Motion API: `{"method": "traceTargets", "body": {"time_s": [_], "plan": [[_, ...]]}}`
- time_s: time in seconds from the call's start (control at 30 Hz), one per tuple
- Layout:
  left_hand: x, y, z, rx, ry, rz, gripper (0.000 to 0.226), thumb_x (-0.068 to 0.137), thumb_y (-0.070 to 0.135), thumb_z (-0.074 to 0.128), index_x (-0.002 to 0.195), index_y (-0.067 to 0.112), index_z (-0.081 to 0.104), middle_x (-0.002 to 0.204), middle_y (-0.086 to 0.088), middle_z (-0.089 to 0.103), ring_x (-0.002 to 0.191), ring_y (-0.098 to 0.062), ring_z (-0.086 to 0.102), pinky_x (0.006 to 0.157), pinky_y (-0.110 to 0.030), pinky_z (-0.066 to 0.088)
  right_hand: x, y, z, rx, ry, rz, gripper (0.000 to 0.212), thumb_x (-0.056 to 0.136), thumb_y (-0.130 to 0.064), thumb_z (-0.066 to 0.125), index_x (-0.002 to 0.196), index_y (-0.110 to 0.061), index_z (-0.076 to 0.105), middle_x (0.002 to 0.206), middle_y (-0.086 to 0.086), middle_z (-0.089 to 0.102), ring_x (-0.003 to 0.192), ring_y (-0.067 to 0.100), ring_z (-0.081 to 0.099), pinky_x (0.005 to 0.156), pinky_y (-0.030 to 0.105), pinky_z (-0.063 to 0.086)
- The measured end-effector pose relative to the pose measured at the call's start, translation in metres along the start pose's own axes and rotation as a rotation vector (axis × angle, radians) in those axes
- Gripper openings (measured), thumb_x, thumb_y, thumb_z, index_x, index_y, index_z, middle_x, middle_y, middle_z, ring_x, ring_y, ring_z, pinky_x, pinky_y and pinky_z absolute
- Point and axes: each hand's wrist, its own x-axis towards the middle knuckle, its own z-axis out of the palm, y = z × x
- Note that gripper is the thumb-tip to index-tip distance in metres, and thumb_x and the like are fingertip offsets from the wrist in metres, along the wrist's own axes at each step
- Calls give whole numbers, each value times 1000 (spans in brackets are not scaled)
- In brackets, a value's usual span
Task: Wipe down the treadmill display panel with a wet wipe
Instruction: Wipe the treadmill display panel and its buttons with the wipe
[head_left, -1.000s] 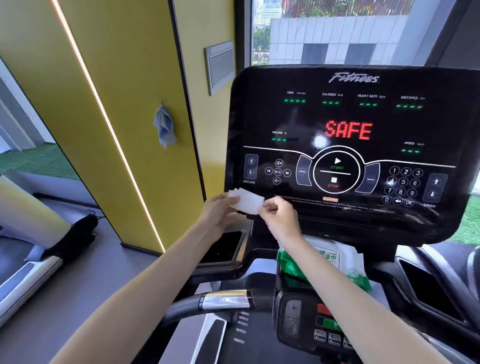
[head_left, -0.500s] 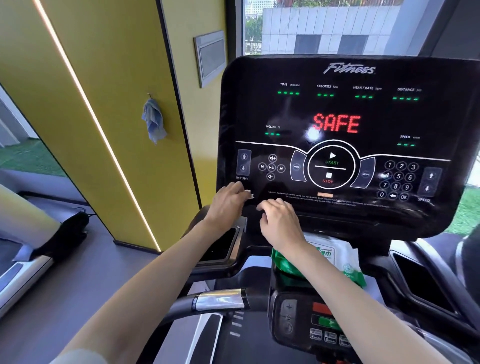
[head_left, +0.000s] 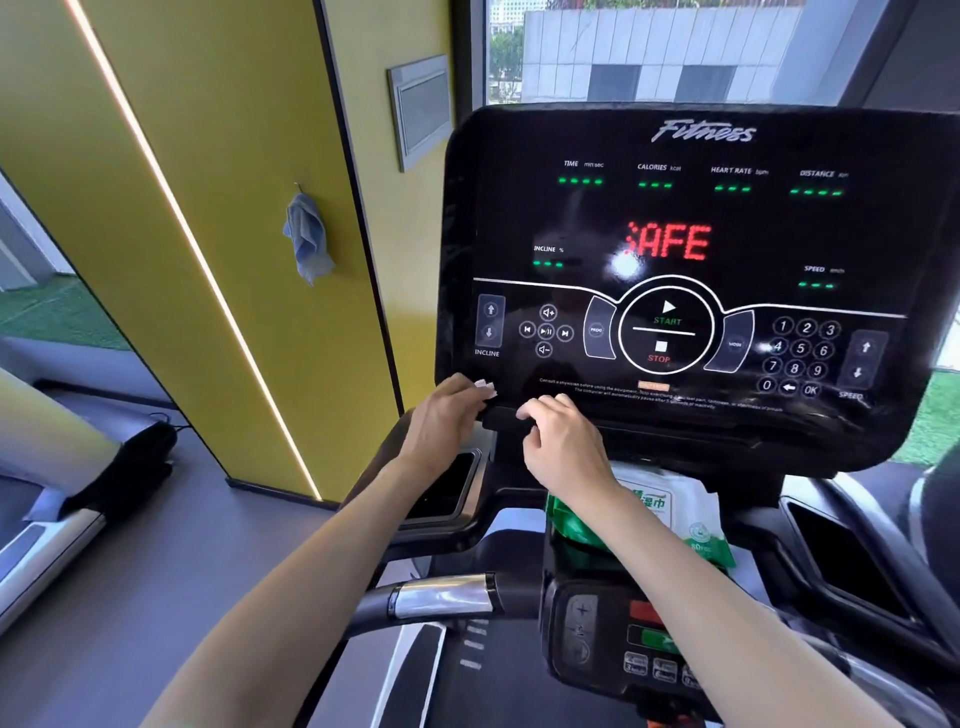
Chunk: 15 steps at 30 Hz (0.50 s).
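The black treadmill display panel (head_left: 675, 208) stands upright ahead, with red letters lit, green dashes and touch keys. My left hand (head_left: 441, 421) is curled at the panel's lower left corner, under the INCLINE key. A small white bit of the wet wipe (head_left: 485, 387) shows at its fingertips; the rest of the wipe is hidden. My right hand (head_left: 566, 447) sits just to the right, with its bent fingers against the panel's bottom lip. Its palm faces away, so I cannot see whether it holds anything.
A green and white pack of wipes (head_left: 670, 514) lies on the shelf under the panel. Below are the handlebar (head_left: 441, 597) and a small control console (head_left: 597, 639). A blue cloth (head_left: 306, 234) hangs on the yellow wall at left. Another treadmill (head_left: 47, 530) stands far left.
The wipe was spread open between both hands below the panel. It is now bunched up and mostly hidden, and both hands have risen to the panel's bottom edge.
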Motion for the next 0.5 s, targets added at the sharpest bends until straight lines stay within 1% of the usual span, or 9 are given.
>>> {"method": "traceTargets", "body": {"time_s": [0.07,0.13,0.17,0.23,0.33,0.43,0.47,0.5], "plan": [[-2,-1,0,-40,15,-19,25,84,-3,63,106,7,68,91,-5,64,74,-20,62,59,-31,51,-1,0,0,3,-4,2,29,75,-1,49,99,-10,63,95,-1,63,99,19,51,62,29,40],[-3,1,1,-44,13,-54,26,84,-4,59,109,4,61,98,-7,65,80,-23,62,63,-28,48,-1,-1,1,7,0,6,29,75,-1,49,99,-10,63,95,-2,63,99,19,51,63,29,41],[-4,2,2,-35,-1,-51,26,83,-6,58,108,3,59,99,-9,65,82,-25,62,65,-30,48,-1,-1,1,11,4,7,29,75,-1,49,98,-10,63,94,-2,63,99,19,51,63,29,42],[-3,0,3,-22,-45,-21,26,80,-10,58,103,3,60,99,-10,64,85,-27,61,64,-38,51,-2,-1,1,16,10,5,28,75,0,49,97,-10,63,93,-2,63,97,20,52,62,29,42],[-5,-6,0,11,-95,4,24,81,-9,58,100,4,64,94,-11,62,81,-27,61,59,-37,52,-2,-2,1,4,14,-2,27,75,-1,50,96,-10,63,92,-2,63,96,19,51,60,27,40],[-24,-22,-2,70,-195,-40,27,76,-13,57,95,3,66,99,-13,62,83,-33,62,65,-41,53,-3,-1,0,3,-2,-3,27,76,-1,49,97,-10,63,93,-3,62,96,18,50,60,26,37],[-34,-29,-3,103,-210,-56,27,74,-14,58,93,3,66,101,-14,61,84,-34,62,66,-42,54,-3,0,-1,7,-9,-3,27,76,-1,49,97,-10,63,94,-3,62,96,18,50,61,27,39],[-43,-35,-6,123,-184,-75,26,73,-15,60,91,3,65,101,-15,61,83,-34,61,64,-44,54,-4,1,-1,15,-19,-4,27,76,-1,49,98,-10,63,96,-3,63,98,19,50,62,28,41]]}}
